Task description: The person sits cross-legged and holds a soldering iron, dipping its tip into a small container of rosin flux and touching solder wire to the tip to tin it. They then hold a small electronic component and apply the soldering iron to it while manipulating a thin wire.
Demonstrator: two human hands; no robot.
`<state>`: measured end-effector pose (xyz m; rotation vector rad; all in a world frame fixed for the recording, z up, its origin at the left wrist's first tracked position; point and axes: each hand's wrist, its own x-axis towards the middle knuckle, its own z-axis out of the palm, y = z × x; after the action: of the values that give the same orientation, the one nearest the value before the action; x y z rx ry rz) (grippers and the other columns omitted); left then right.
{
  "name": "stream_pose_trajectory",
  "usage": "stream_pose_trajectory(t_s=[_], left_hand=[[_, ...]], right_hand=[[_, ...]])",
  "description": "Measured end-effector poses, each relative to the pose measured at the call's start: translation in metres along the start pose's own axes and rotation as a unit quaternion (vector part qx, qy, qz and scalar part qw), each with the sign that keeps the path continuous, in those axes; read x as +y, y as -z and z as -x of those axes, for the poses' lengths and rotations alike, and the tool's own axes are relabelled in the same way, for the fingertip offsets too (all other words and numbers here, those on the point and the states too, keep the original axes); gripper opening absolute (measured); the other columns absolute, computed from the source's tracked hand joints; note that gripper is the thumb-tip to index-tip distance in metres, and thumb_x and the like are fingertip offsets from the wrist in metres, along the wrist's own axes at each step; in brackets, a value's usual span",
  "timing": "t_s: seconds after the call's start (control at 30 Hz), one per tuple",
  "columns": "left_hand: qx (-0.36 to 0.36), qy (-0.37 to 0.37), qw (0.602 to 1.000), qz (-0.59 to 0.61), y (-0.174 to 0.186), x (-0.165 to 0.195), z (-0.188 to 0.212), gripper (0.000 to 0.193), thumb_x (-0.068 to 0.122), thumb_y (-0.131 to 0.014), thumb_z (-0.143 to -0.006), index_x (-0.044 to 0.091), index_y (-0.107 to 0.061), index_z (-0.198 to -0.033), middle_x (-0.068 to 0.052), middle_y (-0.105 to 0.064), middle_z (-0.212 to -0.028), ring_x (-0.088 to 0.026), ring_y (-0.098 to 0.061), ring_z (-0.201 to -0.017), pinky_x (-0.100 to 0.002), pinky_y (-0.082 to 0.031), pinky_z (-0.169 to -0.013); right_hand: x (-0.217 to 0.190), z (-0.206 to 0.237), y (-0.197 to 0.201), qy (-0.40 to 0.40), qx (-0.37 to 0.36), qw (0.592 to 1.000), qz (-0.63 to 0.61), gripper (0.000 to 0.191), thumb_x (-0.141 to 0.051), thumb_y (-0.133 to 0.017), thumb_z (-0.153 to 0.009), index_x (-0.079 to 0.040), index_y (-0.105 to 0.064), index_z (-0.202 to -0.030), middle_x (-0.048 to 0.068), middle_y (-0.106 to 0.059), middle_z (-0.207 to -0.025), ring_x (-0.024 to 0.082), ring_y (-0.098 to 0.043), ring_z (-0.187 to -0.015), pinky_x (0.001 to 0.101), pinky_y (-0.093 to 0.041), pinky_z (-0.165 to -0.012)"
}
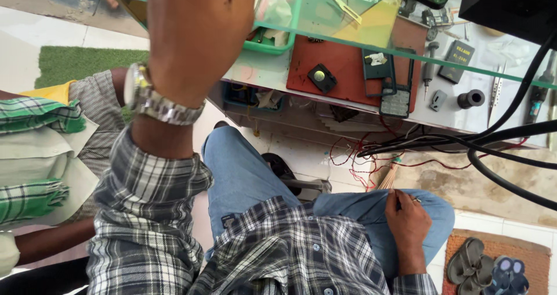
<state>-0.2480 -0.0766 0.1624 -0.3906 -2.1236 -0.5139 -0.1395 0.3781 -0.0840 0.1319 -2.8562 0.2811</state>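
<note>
Pale floor tiles (301, 153) lie under me where I sit, my jeans (243, 173) filling the near middle and a pair of sandals (473, 263) on a mat to the near right.

My right hand (409, 219) rests on my right thigh with its fingers curled shut, pinching what looks like a thin dark tool (398, 203). Only a short stub shows above my thumb. Its long axis runs near to far, and the free end points away from me toward the bench (458, 118). I cannot tell what kind of tip it has.

My left hand (194, 34) is raised close to my face, on the left, its back toward me and a metal watch (154, 98) on the wrist. The fingers are cut off by the top edge, so I cannot tell whether it is open or holding anything.

Just beyond my right knee, red wires (362, 156) hang tangled below the bench edge, with thick black cables (493, 150) crossing to the right. I judge that lifting the tool straight forward could catch those wires and drag something off. The pinch looks light too, so the tool could slip and roll off my thigh to the floor.

Farther off, on the bench, a red mat (348, 69) carries a keypad phone (396, 102) beneath a glass shelf (325, 16). My raised hand is near that shelf's edge and could knock it.
</note>
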Motion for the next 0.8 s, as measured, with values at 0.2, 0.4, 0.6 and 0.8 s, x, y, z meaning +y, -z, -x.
stream_pose_trajectory(t_s=[0.2, 0.4, 0.6, 0.8], left_hand=[[-0.039, 0.011, 0.999, -0.025, 0.004, 0.002, 0.005, 0.016, 0.0, -0.063, -0.103, -0.002, -0.06, -0.087, -0.015, -0.055, -0.071, -0.036, -0.053, -0.068, -0.046, -0.037, -0.065], [0.033, 0.051, 0.998, -0.023, 0.007, -0.002, 0.015, 0.021, -0.004, -0.064, -0.106, -0.002, -0.06, -0.086, -0.014, -0.05, -0.068, -0.032, -0.045, -0.065, -0.046, -0.032, -0.066], [0.142, 0.07, 0.987, 0.035, 0.027, 0.026, 0.048, 0.022, 0.005, -0.081, -0.102, 0.002, -0.066, -0.085, -0.011, -0.057, -0.079, -0.025, -0.048, -0.06, -0.044, -0.033, -0.063], [0.02, 0.18, 0.957, 0.225, 0.039, 0.07, 0.127, 0.024, 0.02, -0.073, -0.104, 0.001, -0.065, -0.092, -0.01, -0.068, -0.088, -0.017, -0.066, -0.067, -0.027, -0.049, -0.057]], right_hand=[[0.001, -0.007, -0.007, 0.009, -0.005, 1.0, -0.001, 0.017, -0.028, -0.071, -0.101, -0.012, -0.077, -0.098, 0.005, -0.069, -0.08, 0.028, -0.067, -0.071, 0.0407, -0.053, -0.063], [0.008, -0.002, -0.012, 0.037, 0.006, 0.999, -0.04, 0.014, -0.022, -0.072, -0.101, -0.01, -0.075, -0.096, 0.007, -0.067, -0.078, 0.027, -0.065, -0.069, 0.0411, -0.052, -0.062], [-0.048, 0.001, -0.001, 0.047, -0.107, 0.963, -0.245, 0.009, -0.017, -0.071, -0.095, -0.01, -0.076, -0.099, 0.008, -0.065, -0.07, 0.025, -0.063, -0.06, 0.0384, -0.048, -0.057], [-0.129, -0.051, 0.052, 0.264, -0.028, 0.908, -0.325, 0.014, -0.006, -0.067, -0.094, -0.009, -0.071, -0.107, 0.014, -0.071, -0.105, 0.028, -0.069, -0.083, 0.0357, -0.053, -0.068]])
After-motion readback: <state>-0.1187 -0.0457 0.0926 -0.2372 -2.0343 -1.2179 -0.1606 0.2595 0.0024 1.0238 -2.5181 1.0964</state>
